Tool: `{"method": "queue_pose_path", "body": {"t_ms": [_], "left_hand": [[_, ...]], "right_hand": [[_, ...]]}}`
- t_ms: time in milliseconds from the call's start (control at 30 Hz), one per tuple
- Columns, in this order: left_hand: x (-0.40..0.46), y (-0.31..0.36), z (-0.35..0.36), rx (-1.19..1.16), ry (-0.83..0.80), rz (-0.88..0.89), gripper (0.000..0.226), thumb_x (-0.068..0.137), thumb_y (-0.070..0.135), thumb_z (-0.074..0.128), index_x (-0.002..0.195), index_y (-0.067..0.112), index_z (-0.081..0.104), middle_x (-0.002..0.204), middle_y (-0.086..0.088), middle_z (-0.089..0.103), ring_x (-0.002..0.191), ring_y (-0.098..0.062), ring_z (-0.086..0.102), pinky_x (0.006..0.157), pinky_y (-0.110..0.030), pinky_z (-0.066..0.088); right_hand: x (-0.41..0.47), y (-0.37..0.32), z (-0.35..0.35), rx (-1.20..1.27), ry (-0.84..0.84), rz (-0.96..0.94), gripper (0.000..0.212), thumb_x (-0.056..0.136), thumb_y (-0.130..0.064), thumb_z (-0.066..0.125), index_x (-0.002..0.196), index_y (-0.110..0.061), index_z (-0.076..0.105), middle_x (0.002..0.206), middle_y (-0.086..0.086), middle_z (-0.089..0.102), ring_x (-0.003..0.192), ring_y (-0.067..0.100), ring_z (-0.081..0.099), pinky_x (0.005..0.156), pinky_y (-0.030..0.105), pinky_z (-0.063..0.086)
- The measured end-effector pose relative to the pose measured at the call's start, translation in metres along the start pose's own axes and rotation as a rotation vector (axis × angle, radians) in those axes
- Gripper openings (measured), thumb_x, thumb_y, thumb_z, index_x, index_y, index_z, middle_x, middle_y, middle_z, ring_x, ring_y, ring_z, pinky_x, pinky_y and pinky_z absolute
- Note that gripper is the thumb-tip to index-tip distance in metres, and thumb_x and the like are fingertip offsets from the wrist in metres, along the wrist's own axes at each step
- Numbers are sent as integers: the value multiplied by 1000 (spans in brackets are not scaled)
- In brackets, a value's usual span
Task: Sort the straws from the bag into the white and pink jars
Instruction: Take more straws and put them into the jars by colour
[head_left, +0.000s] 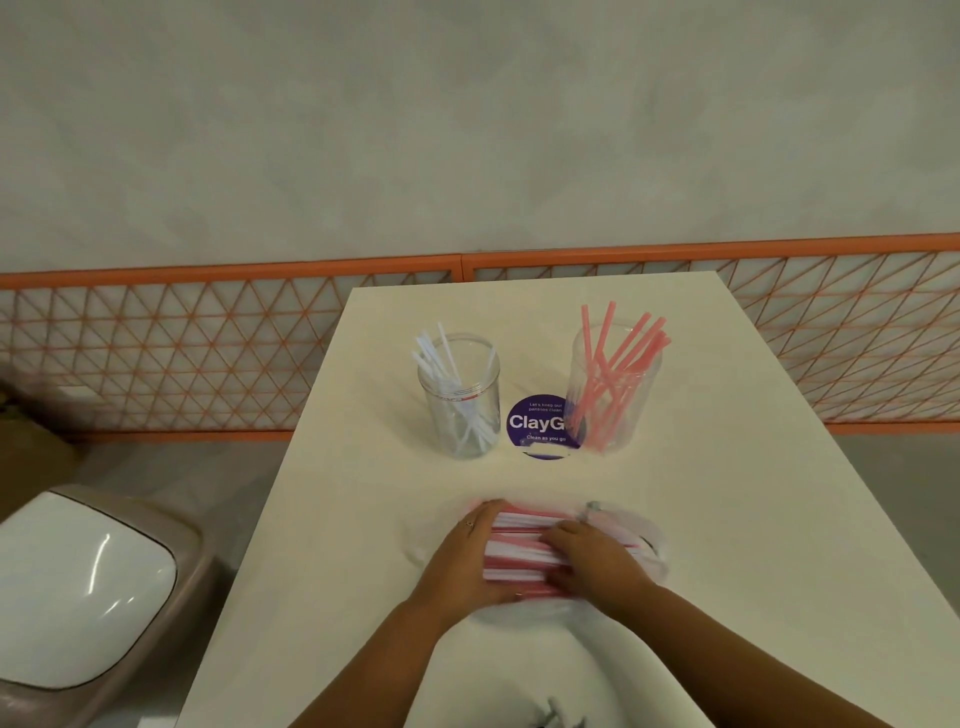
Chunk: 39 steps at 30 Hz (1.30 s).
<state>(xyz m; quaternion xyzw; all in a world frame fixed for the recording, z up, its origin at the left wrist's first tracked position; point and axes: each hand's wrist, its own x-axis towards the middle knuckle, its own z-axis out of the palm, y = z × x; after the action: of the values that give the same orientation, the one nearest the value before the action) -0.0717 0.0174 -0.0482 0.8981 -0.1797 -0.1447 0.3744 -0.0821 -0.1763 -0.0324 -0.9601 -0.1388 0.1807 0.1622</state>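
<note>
Both hands sit low in the middle of the frame, on a pile of straws (519, 551) inside a clear bag (644, 540); the left hand (467, 561) has its fingers curled round the left end of the pile and grips it; the right hand (592, 561) lies on top of the pile with fingers bent over the straws, holding them too. Pink and white straws are mixed in the pile, lying sideways across the frame; the bag is crumpled and see-through, spreading out to the right of the hands. All of this rests on a white table (363, 519).

Higher up, in the middle of the frame, stand two clear jars, well apart from the hands; the white jar (460, 410) on the left holds white straws that lean and stick out of the top; the pink jar (613, 400) on the right holds pink straws that stick out too. Between the jars a round purple sticker (535, 426) lies flat on the table; the pink jar covers its right edge.

At the lower left of the frame is a bin (88, 592) with a shiny white lid; behind the table runs an orange fence (156, 353) with a criss-cross pattern, and above it a grey wall (467, 130).
</note>
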Motion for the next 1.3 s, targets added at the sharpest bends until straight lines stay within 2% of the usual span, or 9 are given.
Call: {"method": "queue_pose_path", "body": {"t_ms": [133, 233, 367, 600, 800, 900, 1000, 1133, 1300], "left_hand": [[0, -4, -3, -67, -36, -86, 98, 64, 47, 80, 142, 31, 22, 139, 9, 41, 122, -5, 44, 102, -19, 37], [2, -1, -6, -174, -48, -122, 100, 59, 66, 71, 139, 31, 23, 132, 8, 49, 114, -4, 51, 98, -18, 42], [2, 2, -12, -234, -38, -137, 84, 73, 32, 78, 138, 27, 25, 129, 3, 53, 106, -2, 56, 84, -10, 48], [7, 17, -14, -124, 12, -142, 74, 76, 47, 69, 138, 25, 34, 134, 8, 52, 122, -11, 50, 99, -20, 38], [14, 66, -19, -280, 147, -116, 38, 90, 34, 55, 127, 24, 51, 121, 9, 61, 110, 2, 54, 81, 1, 37], [19, 92, -26, -499, 160, -103, 21, 93, 27, 51, 112, 26, 59, 98, 14, 66, 86, 10, 62, 74, -3, 46], [25, 108, -28, -649, 184, -105, 16, 93, 16, 53, 105, 20, 64, 83, 8, 67, 68, 6, 64, 65, -11, 50], [32, 118, -29, -725, 252, -143, 16, 89, 12, 59, 99, 22, 66, 88, 4, 70, 79, -3, 67, 71, -16, 53], [38, 124, -28, -673, 315, -137, 23, 94, 18, 52, 115, 18, 62, 97, 4, 68, 92, -10, 65, 81, -21, 53]], "right_hand": [[-2, 4, -10, 41, 6, 13, 40, 91, -24, 55, 130, -18, 51, 132, 4, 56, 120, 20, 51, 102, 23, 33], [-4, 6, -17, 129, 39, 45, 31, 90, -18, 52, 121, -21, 59, 120, 4, 64, 109, 19, 58, 97, 24, 40], [-7, 8, -30, 199, 52, 14, 26, 89, -20, 55, 114, -20, 61, 112, 1, 66, 102, 18, 59, 84, 21, 40], [-10, 9, -50, 381, 93, 30, 29, 90, -28, 60, 117, -17, 60, 108, 2, 67, 91, 17, 59, 79, 24, 41], [-12, -1, -65, 788, 235, 111, 16, 85, -22, 66, 100, -14, 64, 84, 0, 70, 75, 11, 66, 66, 14, 49], [-13, -7, -72, 942, 249, 84, 20, 83, -22, 68, 102, -14, 67, 87, 3, 72, 78, 14, 70, 67, 14, 51], [-16, -13, -77, 1064, 247, 37, 15, 83, -23, 67, 98, -21, 67, 91, 7, 72, 83, 18, 70, 70, 18, 54], [-16, -21, -82, 1159, 222, -7, 13, 88, -19, 62, 100, -23, 67, 97, 11, 71, 87, 21, 70, 72, 21, 56], [-13, -25, -83, 1253, 199, -8, 15, 91, -20, 58, 103, -24, 65, 104, 15, 69, 95, 28, 67, 84, 32, 57]]}}
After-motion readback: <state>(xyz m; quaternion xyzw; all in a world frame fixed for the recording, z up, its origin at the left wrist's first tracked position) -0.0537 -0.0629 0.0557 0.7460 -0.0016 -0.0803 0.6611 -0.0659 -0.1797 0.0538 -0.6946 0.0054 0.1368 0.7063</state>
